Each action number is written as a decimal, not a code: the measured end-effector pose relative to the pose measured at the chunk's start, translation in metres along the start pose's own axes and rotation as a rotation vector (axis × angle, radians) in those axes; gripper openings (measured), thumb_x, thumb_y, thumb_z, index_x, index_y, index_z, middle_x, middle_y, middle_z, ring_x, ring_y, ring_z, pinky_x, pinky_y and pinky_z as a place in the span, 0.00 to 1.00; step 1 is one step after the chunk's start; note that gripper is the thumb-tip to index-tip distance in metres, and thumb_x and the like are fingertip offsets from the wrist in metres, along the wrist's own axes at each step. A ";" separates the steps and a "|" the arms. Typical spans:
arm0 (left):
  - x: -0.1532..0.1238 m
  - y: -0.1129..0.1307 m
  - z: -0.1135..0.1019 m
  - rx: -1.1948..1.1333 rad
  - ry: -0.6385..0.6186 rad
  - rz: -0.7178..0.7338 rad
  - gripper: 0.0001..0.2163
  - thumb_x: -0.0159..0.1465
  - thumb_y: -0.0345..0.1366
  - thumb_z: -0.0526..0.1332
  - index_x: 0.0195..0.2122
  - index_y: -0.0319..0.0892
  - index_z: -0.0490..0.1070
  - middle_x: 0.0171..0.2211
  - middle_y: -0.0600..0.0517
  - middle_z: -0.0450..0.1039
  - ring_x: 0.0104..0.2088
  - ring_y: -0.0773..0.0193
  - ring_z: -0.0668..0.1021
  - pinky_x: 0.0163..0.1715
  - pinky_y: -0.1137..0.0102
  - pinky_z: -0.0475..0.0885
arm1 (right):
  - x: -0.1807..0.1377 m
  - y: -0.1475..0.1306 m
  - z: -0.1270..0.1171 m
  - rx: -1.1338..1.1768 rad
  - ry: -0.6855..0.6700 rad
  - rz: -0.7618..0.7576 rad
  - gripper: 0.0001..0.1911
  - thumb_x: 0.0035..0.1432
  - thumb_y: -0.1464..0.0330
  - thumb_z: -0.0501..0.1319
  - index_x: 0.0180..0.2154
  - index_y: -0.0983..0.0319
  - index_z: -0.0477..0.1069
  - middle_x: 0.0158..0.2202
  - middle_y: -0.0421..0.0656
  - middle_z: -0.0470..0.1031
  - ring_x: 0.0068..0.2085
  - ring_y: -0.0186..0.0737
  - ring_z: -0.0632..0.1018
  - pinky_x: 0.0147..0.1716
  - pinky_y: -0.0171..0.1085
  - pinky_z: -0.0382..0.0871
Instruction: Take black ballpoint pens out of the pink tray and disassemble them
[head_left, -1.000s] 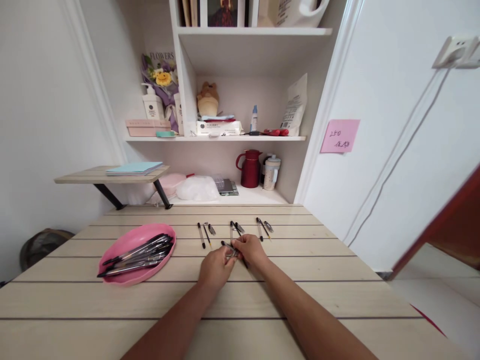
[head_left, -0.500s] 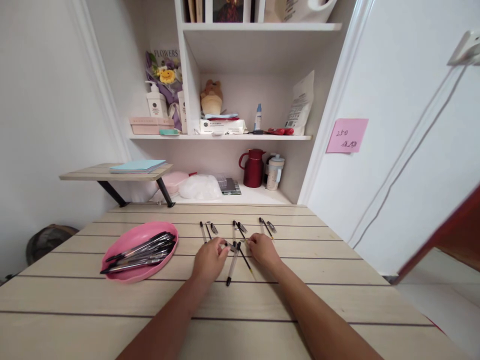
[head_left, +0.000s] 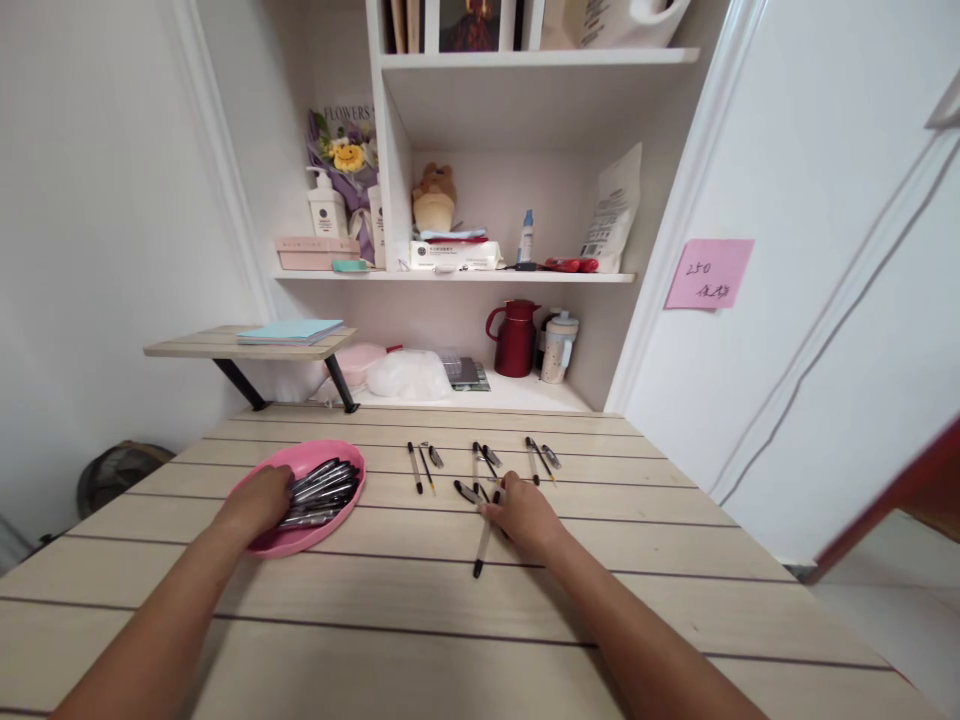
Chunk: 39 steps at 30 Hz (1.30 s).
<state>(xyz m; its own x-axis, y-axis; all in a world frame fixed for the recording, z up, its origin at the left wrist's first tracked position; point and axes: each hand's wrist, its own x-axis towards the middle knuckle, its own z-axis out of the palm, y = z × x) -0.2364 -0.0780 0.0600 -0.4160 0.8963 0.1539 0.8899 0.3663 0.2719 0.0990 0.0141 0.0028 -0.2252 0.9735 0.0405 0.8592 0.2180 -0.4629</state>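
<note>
L hand (head_left: 259,500) was in pink dish (head_left: 307,455), lower left, at heaped pens (head_left: 324,490); R hand (head_left: 526,515) at loose pen parts (head_left: 484,540), lower ctr. Both grips part-hidden, couldn't tell. Step prob. fetching a pen; next called for single-pen pinch.

On the tabletop (head_left: 360,610), we have a bowl (head_left: 360,482) at left, with pens (head_left: 330,488) and the left hand (head_left: 262,502) in it. To its right, three sets of pen parts (head_left: 475,465) lie in a row; before the middle set, the right hand (head_left: 529,517) touches further parts (head_left: 484,543). Behind, a jug (head_left: 515,340) stands left of a mug (head_left: 555,352) on a shelf (head_left: 574,398).
</note>
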 end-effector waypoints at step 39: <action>-0.089 0.178 0.088 -1.290 -0.589 -0.100 0.07 0.55 0.37 0.54 0.34 0.41 0.62 0.16 0.61 0.59 0.11 0.79 0.52 0.14 0.77 0.42 | 0.010 -0.004 -0.012 0.996 -0.092 0.081 0.18 0.47 0.55 0.58 0.21 0.64 0.64 0.17 0.40 0.69 0.19 0.31 0.68 0.16 0.29 0.53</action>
<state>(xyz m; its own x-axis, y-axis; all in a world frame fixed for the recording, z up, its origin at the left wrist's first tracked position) -0.0249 -0.0702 0.0107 -0.0441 0.9693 -0.2420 -0.0633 0.2390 0.9689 0.0992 0.0240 0.0158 -0.2537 0.9645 -0.0731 0.1066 -0.0473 -0.9932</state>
